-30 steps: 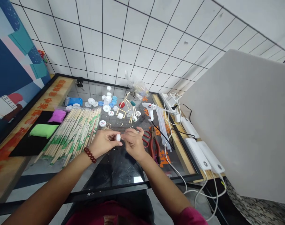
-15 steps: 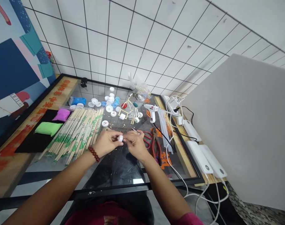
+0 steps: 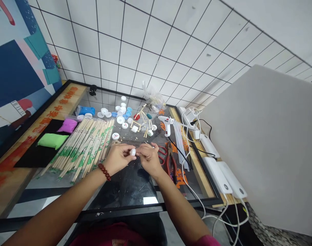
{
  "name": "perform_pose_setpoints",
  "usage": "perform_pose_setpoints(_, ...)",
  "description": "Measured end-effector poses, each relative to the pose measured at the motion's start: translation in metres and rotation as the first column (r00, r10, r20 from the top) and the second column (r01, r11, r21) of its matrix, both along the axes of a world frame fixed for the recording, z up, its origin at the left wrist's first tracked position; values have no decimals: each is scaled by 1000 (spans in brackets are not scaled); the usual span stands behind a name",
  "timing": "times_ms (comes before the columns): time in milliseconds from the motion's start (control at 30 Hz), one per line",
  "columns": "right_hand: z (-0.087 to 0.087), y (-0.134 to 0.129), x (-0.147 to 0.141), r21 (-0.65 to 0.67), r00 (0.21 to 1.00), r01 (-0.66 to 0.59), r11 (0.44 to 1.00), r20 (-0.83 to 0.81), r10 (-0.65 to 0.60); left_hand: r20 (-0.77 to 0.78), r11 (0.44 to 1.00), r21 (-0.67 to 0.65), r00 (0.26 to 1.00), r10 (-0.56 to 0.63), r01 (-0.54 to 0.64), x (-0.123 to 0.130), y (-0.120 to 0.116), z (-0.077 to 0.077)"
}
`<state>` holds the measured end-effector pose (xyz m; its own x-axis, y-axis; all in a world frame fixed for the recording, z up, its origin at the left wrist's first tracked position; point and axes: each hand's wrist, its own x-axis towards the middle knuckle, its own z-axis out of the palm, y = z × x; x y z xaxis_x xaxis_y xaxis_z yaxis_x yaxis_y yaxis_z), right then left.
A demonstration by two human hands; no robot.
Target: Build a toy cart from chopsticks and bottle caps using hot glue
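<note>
Between the thumb and fingers of my left hand (image 3: 119, 158) is a small white cap (image 3: 132, 152), held above the glass tabletop. My right hand (image 3: 148, 157) is closed just to the right, its fingertips at the cap's side. A thin pointed thing sticks out above the right fingers, too small to make out. Beyond the hands lie white and blue bottle caps (image 3: 120, 119) and small stick frames (image 3: 135, 125), one with a red piece and one with a green piece. Scissors with red handles (image 3: 162, 154) are partly hidden behind my right hand.
Wrapped chopsticks (image 3: 81, 147) spread at the left, beside green clay (image 3: 52, 140) and purple clay (image 3: 68, 125). Red-handled pliers (image 3: 171, 162), a white glue gun (image 3: 166, 124), clear glue sticks (image 3: 180, 143) and trailing cables occupy the right; white power strips (image 3: 217, 174) line the edge.
The view has shifted slightly. Both hands keep nearly the same pose around the white cap, and the pointed thing at my right hand shows less than before.
</note>
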<state>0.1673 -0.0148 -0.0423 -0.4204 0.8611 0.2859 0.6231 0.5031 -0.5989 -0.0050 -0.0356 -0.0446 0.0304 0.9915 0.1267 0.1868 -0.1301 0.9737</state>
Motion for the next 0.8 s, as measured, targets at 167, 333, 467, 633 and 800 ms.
perform_pose_setpoints(167, -1, 3, 2, -89, 999, 22, 996, -27, -24, 46, 999, 26, 999, 17, -18, 3, 0, -3)
perform_pose_setpoints(333, 2, -1, 1, 31, 998, 25, 999, -60, -23, 18, 994, -54, 995, 97, -96, 4, -1, 6)
perform_pose_setpoints(467, 5, -3, 0, 88, 998, 44, 995, -43, -40, 54, 992, -67, 992, 115, -111, 5, -2, 9)
perform_pose_setpoints(633, 5, -2, 0, 60, 998, 32, 998, -55, -29, 130, 997, 17, 989, 75, -78, 6, -2, 2)
perform_pose_setpoints(800, 2, 0, 0, 33, 996, 50, 998, -79, -47, 141, 993, 92, 988, 60, -74, 7, -2, -1)
